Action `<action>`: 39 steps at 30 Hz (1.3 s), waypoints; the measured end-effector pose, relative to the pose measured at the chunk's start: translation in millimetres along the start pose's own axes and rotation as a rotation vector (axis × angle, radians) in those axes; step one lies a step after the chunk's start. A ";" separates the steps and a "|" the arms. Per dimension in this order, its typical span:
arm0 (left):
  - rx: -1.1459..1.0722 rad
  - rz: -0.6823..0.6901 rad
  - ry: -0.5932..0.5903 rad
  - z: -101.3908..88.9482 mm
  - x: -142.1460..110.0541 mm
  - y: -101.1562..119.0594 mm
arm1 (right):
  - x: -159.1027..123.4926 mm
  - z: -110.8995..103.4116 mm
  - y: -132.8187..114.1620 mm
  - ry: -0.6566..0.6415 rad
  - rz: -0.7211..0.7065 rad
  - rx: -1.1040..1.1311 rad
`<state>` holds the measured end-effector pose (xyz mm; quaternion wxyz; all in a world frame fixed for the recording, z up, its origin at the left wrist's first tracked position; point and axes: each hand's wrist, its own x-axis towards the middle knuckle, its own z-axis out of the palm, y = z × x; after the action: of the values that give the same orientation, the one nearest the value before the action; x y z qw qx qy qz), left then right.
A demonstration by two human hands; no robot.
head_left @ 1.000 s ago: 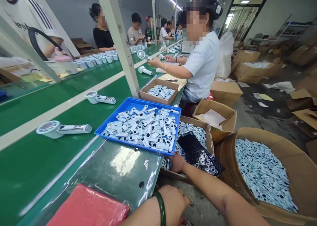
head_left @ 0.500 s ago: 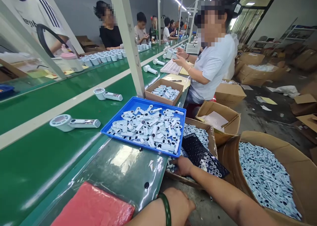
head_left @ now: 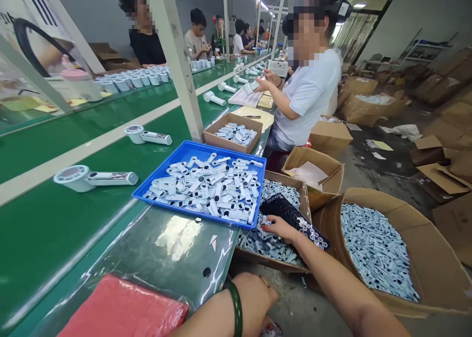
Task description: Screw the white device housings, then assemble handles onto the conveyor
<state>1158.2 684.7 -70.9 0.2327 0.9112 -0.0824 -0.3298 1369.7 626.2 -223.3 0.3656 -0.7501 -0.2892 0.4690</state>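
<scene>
Since the earlier frame the right hand (head_left: 278, 227) has moved up onto the white plastic parts (head_left: 258, 241) in the shallow carton (head_left: 273, 264), beside the black holed sheet (head_left: 291, 216), its grip unclear; the left hand (head_left: 255, 297), past the counter's near edge, hides its grip; the blue tray (head_left: 177, 143) holds a loose layer; the big carton (head_left: 368, 194) remains heaped.

A bright blue moulded plastic tray (head_left: 224, 149) has a smooth, faintly shiny finish, and the small white plastic pieces (head_left: 206, 194) inside it look smooth too. A clear glossy plastic sheet (head_left: 173, 248) catches the light on the matt green table (head_left: 55, 229). The brown corrugated cardboard box (head_left: 424, 258) at lower right looks dull and rough. The soft red packet (head_left: 121, 307) at the bottom edge is probably plastic film, though it could be cloth.
</scene>
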 end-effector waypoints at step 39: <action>0.051 0.009 0.046 14.0 8.2 -4.4 | -62.4 4.4 -55.8 0.098 -0.112 -0.287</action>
<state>1155.6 680.8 -87.1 0.2127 0.9238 -0.0895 -0.3054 1336.1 610.5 -148.1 0.2941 -0.7993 -0.3765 0.3646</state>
